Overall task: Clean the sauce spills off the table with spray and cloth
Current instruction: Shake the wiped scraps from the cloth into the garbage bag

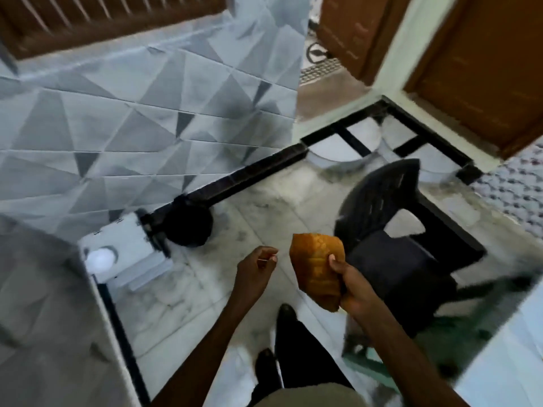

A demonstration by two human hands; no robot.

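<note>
An orange cloth (pixel 316 267), bunched and hanging down, is gripped by my right hand (pixel 351 284) at its right edge, thumb on the front. My left hand (pixel 255 273) hovers just to the left of the cloth without touching it; its fingers are curled and nothing clearly shows between them. Both hands are held above the floor. The view is blurred. A pale blue table corner (pixel 511 356) shows at the lower right. No spray bottle is in view.
A black plastic chair (pixel 393 230) stands right behind the cloth. A white box with a round fitting (pixel 117 254) and a black round object (pixel 188 224) sit by the grey tiled wall (pixel 147 127). My feet (pixel 276 342) stand on the marble floor. Wooden doors are at the upper right.
</note>
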